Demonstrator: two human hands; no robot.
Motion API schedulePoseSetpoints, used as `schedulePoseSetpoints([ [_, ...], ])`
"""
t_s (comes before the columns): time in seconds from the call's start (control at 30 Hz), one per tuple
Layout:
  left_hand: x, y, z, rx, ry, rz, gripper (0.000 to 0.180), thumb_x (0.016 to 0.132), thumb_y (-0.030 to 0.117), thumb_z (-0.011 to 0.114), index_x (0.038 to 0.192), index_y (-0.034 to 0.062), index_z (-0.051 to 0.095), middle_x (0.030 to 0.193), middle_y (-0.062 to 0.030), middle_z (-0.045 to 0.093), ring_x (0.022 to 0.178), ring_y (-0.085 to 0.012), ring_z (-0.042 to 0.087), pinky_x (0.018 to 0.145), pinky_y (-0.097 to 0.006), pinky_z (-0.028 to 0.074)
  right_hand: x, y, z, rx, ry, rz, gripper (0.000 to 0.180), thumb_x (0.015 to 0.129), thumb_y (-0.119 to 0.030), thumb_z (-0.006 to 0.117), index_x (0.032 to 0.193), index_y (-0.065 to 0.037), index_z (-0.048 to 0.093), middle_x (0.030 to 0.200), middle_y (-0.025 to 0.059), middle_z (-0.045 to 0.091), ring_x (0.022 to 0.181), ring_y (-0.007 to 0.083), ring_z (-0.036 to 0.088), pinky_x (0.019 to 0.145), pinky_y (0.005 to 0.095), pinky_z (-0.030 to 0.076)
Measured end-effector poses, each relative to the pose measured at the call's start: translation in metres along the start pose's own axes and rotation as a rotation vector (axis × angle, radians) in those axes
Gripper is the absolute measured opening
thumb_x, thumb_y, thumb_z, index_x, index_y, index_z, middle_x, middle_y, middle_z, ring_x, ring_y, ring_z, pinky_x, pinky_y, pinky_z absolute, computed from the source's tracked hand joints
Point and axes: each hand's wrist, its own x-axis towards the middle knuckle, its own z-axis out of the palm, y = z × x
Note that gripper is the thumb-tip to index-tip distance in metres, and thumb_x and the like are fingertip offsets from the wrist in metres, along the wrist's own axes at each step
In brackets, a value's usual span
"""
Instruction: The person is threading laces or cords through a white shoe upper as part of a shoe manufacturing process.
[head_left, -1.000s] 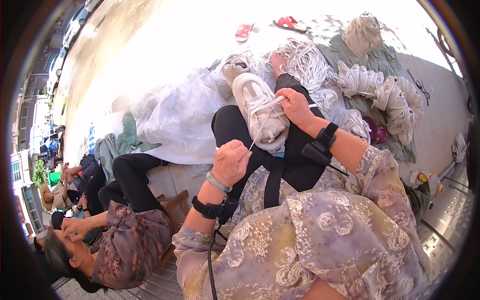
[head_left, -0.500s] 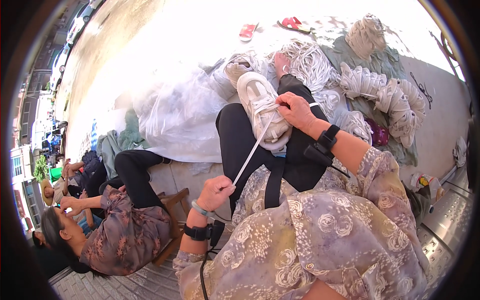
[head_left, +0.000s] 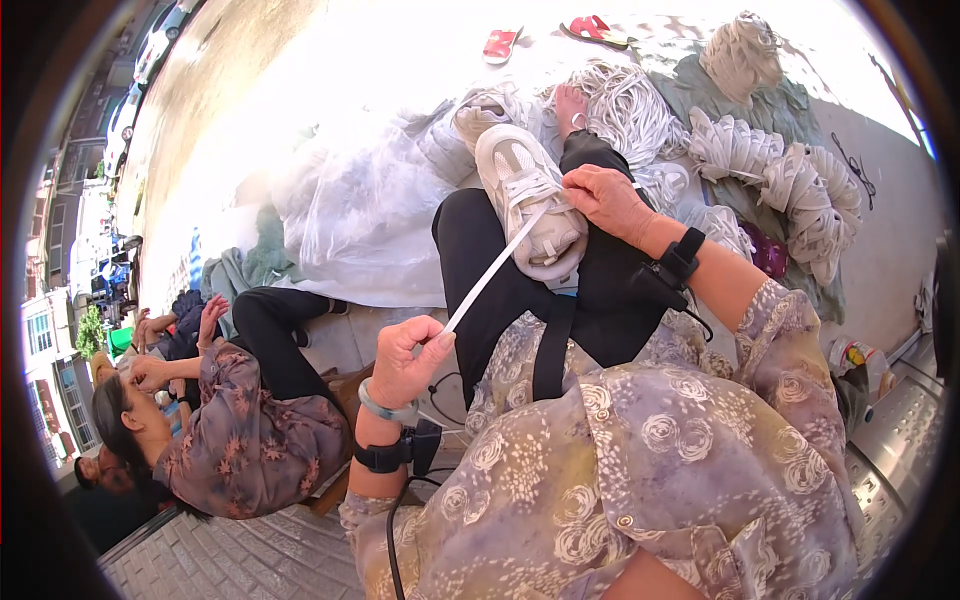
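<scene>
A: Left edge of frame?
B: A seated person in a floral top (head_left: 250,440), low left, hands up near the head. Not the wearer.

A: Wearer's left hand?
B: Left hand (head_left: 405,360) sits just left of centre, lower half. Fingers together, clamped on the free end of a flat white lace (head_left: 490,280). Bangle and black strap on that wrist.

A: Lace path?
B: Runs taut, up and to the right, from the pinch to the white sneaker (head_left: 530,200).

A: Where is the sneaker?
B: Centre of frame, upper half, resting on the wearer's lap (black trousers), top side facing the camera.

A: Right hand?
B: Right hand (head_left: 610,200) touches the sneaker's right side at the lacing. Fingers curled together on the shoe by the lace; can't tell if they pinch the lace itself. Black band on the wrist.

A: Surroundings?
B: Clear plastic sheet (head_left: 350,210) left of the sneaker. Bundles of white laces (head_left: 800,180) upper right, on a green cloth. Red sandals (head_left: 595,28) at top centre.
</scene>
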Motion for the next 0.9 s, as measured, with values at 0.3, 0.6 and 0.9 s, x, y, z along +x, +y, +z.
schedulePoseSetpoints([
  [0.3, 0.024, 0.095, 0.002, 0.064, -0.211, 0.387, 0.009, 0.078, 0.004, 0.059, 0.071, 0.0005, 0.055, 0.06, -0.0055, 0.051, 0.05, -0.0172, 0.047, 0.047, -0.026, 0.036, 0.016, -0.035, 0.004, 0.075, -0.081, -0.221, 0.023, 0.083, -0.018, 0.047, 0.097, -0.003, 0.058, 0.092, 0.0135, 0.059, 0.088, 0.0311, 0.056, 0.077, 0.0376, 0.044],
  [0.6, 0.018, 0.087, 0.01, 0.041, -0.298, 0.402, 0.005, 0.073, 0.003, 0.059, 0.071, 0.0011, 0.055, 0.063, -0.0087, 0.053, 0.054, -0.0248, 0.051, 0.05, -0.03, 0.04, -0.003, -0.01, 0.0, -0.239, -0.102, -0.035, 0.019, 0.081, -0.019, 0.049, 0.089, -0.004, 0.057, 0.083, 0.0135, 0.058, 0.08, 0.0324, 0.056, 0.071, 0.0409, 0.043],
  [0.9, 0.023, 0.082, 0.018, -0.02, -0.338, 0.44, 0.005, 0.073, 0.002, 0.058, 0.071, 0.0002, 0.055, 0.063, -0.0097, 0.053, 0.056, -0.0258, 0.052, 0.051, -0.031, 0.04, -0.008, 0.003, -0.011, -0.104, -0.092, -0.054, 0.014, 0.079, -0.018, 0.051, 0.075, -0.005, 0.055, 0.072, 0.0125, 0.058, 0.075, 0.0327, 0.056, 0.066, 0.04, 0.043],
])
